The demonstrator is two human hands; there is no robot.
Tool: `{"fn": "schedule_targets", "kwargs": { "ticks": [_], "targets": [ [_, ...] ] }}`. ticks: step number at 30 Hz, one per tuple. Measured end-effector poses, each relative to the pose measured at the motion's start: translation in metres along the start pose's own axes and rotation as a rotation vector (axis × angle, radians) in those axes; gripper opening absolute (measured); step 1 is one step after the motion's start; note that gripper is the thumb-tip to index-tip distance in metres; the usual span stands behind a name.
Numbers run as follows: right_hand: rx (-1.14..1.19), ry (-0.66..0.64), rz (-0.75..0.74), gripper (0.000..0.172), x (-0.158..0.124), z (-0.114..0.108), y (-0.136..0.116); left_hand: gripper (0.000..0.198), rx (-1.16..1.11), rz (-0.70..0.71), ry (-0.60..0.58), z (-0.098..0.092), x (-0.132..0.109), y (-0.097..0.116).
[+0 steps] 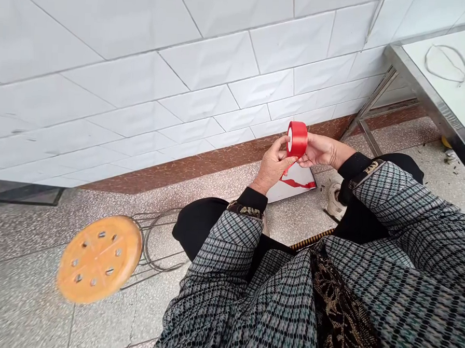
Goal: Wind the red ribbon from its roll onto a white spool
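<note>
Between my two hands is a roll of red ribbon (298, 139) with a white core, held up in front of me. My left hand (272, 163) grips the roll from the left, with the fingers at its core and lower edge. My right hand (320, 149) is closed at the roll's right side; its fingertips are partly hidden behind the roll. A loose length of ribbon hangs below my left fingers. Under the hands, a white board or box (292, 190) lies low by the floor, with red ribbon (300, 184) across it.
To my left stands a round orange stool (102, 258) with holes in its seat and metal wire legs. A metal-framed table (455, 95) with a white cable (462, 72) on top is at the right. A white tiled wall (205, 107) rises ahead.
</note>
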State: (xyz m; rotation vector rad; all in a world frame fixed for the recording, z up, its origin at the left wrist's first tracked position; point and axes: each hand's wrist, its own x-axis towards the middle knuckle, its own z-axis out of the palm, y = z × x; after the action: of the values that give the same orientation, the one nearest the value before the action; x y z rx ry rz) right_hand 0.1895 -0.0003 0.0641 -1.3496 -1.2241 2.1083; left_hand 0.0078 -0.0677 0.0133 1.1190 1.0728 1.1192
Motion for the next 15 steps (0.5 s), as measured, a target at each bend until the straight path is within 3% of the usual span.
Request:
{"fn": "schedule_targets", "kwargs": {
  "ticks": [2, 5, 10, 15],
  "targets": [
    [0.022, 0.002, 0.054, 0.034, -0.001, 0.0, -0.002, 0.057, -0.036, -0.019, -0.016, -0.002, 0.001, -0.002],
    [-0.057, 0.056, -0.08, 0.023, 0.0, -0.005, -0.003, 0.063, -0.093, -0.023, -0.031, -0.003, 0.002, -0.006],
    [-0.25, 0.112, -0.332, 0.029, 0.01, -0.017, 0.003, 0.072, -0.162, -0.056, -0.09, -0.009, 0.001, -0.006],
    [-0.234, 0.115, -0.304, 0.032, 0.016, -0.018, 0.009, 0.068, -0.163, -0.091, -0.124, -0.01, -0.001, -0.005]
  ]
}}
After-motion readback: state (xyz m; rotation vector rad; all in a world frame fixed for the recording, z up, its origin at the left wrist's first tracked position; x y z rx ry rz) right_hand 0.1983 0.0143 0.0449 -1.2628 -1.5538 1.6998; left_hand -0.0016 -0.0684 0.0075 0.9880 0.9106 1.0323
